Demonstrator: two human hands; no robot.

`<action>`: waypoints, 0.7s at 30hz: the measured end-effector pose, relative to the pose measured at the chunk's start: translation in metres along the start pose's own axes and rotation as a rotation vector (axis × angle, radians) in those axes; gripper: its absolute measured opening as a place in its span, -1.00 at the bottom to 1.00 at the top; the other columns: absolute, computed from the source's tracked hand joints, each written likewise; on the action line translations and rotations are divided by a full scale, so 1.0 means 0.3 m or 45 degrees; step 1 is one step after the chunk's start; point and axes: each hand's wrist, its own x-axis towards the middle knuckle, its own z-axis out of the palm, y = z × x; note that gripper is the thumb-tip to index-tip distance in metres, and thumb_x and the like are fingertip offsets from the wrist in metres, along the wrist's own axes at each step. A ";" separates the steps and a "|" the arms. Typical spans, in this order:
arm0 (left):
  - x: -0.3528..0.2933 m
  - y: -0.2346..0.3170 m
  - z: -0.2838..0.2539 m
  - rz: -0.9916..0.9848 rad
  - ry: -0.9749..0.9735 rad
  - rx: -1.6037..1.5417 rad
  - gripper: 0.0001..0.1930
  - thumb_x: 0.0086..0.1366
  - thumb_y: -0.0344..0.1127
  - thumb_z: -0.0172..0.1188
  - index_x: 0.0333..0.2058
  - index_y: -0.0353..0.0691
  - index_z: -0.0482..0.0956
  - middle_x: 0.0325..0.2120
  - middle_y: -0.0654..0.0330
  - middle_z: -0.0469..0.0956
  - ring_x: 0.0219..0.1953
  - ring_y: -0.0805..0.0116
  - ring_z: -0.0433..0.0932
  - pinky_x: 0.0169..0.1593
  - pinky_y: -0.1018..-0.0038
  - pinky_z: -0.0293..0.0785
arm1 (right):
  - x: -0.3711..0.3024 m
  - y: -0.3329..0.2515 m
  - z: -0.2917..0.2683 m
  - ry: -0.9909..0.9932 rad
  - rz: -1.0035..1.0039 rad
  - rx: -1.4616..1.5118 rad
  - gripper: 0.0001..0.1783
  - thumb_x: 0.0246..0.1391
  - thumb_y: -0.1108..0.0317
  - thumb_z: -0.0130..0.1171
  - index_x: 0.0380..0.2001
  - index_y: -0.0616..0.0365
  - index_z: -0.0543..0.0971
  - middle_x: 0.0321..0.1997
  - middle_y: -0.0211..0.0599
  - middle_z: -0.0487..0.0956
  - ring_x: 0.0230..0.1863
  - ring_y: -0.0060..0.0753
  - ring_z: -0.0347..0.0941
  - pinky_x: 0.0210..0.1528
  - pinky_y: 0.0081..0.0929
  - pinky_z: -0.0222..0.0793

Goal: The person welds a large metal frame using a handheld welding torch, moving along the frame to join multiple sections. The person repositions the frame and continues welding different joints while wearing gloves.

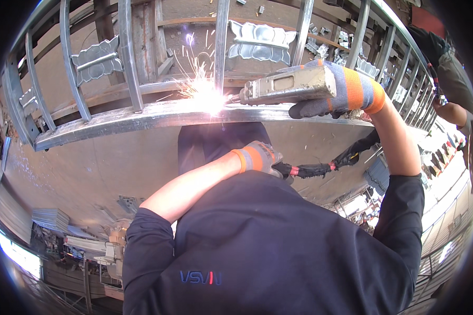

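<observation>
White glare hides the welding torch [286,86] tip just beyond the right hand [341,89]. The left hand [257,157] covers part of the black cable [312,169] it grips; its fingers are out of sight.

Gaps between the upright bars [130,58] let your hand pass; ornament plates [261,42] block some | lower rail [142,118] bars below.

I see a stack of grey metal sheets [50,218] at the floor's lower left edge, and another person's arm [452,111] at the right edge.
</observation>
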 end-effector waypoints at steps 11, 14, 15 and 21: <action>-0.013 0.000 -0.016 0.058 -0.012 -0.012 -0.34 0.26 0.28 0.26 0.03 -0.23 0.63 -0.25 -0.12 0.71 -0.11 -0.13 0.69 0.01 0.07 0.58 | -0.025 0.005 0.002 0.013 0.104 -0.027 -0.56 0.07 0.11 0.49 -0.03 0.09 0.73 -0.48 -0.46 0.67 -0.61 -0.67 0.43 -0.59 -0.58 0.34; -0.011 0.001 -0.014 0.042 -0.028 0.003 -0.33 0.26 0.29 0.25 0.01 -0.24 0.63 -0.25 -0.11 0.71 -0.11 -0.12 0.69 0.00 0.08 0.57 | -0.019 0.016 0.010 0.048 -0.014 -0.054 -0.54 0.06 0.12 0.49 -0.01 0.10 0.72 -0.46 -0.44 0.68 -0.61 -0.66 0.43 -0.59 -0.57 0.34; -0.010 0.000 -0.012 0.042 -0.025 0.015 -0.33 0.26 0.32 0.22 0.00 -0.22 0.65 -0.25 -0.08 0.72 -0.10 -0.10 0.70 -0.01 0.09 0.57 | -0.021 0.019 0.009 0.067 -0.071 -0.052 -0.53 0.06 0.13 0.49 0.00 0.11 0.71 -0.46 -0.43 0.68 -0.61 -0.66 0.43 -0.59 -0.57 0.34; 0.002 -0.008 -0.002 0.050 -0.029 0.019 -0.31 0.26 0.36 0.20 -0.02 -0.21 0.66 -0.22 -0.06 0.72 -0.10 -0.09 0.70 -0.01 0.10 0.57 | -0.053 0.038 0.001 0.061 0.128 -0.084 -0.55 0.06 0.12 0.49 0.00 0.06 0.72 -0.48 -0.45 0.67 -0.64 -0.67 0.41 -0.64 -0.58 0.32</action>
